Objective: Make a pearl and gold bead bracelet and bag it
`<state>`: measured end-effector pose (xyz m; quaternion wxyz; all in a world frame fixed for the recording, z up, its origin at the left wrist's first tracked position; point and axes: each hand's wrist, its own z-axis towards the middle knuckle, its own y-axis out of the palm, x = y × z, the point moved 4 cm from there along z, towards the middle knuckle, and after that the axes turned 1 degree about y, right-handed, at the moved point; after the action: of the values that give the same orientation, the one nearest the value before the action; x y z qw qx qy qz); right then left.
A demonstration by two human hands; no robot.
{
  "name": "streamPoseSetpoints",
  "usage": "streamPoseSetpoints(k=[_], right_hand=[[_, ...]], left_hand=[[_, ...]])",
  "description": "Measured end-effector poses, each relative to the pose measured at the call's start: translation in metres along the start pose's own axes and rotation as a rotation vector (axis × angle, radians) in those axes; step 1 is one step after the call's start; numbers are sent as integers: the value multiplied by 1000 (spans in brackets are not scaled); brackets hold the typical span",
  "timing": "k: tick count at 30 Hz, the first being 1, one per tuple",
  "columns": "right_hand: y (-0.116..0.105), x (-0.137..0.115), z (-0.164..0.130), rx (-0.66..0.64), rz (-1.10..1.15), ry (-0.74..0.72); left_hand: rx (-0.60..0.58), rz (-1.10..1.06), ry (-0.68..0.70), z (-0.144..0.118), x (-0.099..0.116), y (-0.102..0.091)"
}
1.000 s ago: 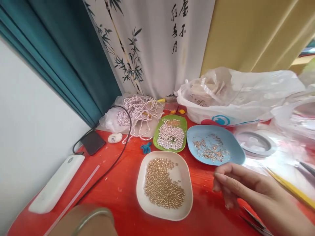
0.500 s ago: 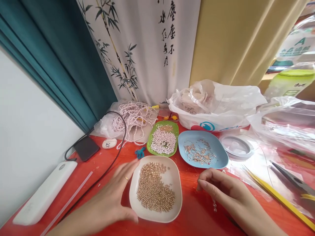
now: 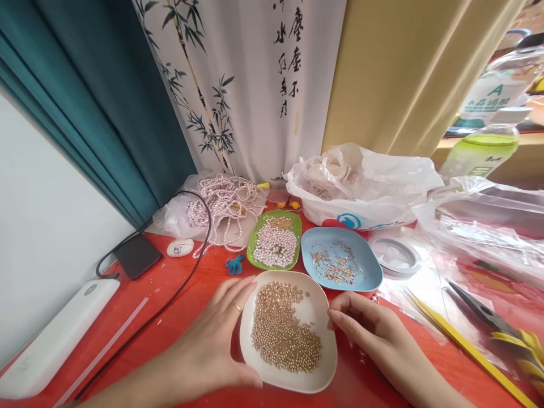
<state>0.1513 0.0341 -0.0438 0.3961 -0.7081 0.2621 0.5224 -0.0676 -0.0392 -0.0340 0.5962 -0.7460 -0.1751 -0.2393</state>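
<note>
The left hand [image 3: 208,345], out of sight a second ago, is now cupping the near-left rim of the white dish [image 3: 317,309] of gold beads [image 3: 283,334], fingers spread against it; the dish is sliding right along the tabletop's [image 3: 187,300] near edge, nearly meeting the right hand [image 3: 369,331], whose fingertips are pinched together, on what I cannot tell; behind, crowding the dish, are sitting the plastic bag [image 3: 382,187], blue dish [image 3: 365,272], green dish [image 3: 254,249] and black cable [image 3: 170,300]
</note>
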Motion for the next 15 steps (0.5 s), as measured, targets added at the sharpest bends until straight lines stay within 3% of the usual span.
streamPoseSetpoints(k=[4, 10, 15], right_hand=[[-2, 4, 0, 18, 53, 4], [0, 3, 2, 22, 66, -12], [1, 0, 0, 15, 66, -35]], left_hand=[[37, -13, 48, 3, 16, -6], [21, 60, 326, 30, 48, -17], [-69, 214, 323, 50, 58, -8]])
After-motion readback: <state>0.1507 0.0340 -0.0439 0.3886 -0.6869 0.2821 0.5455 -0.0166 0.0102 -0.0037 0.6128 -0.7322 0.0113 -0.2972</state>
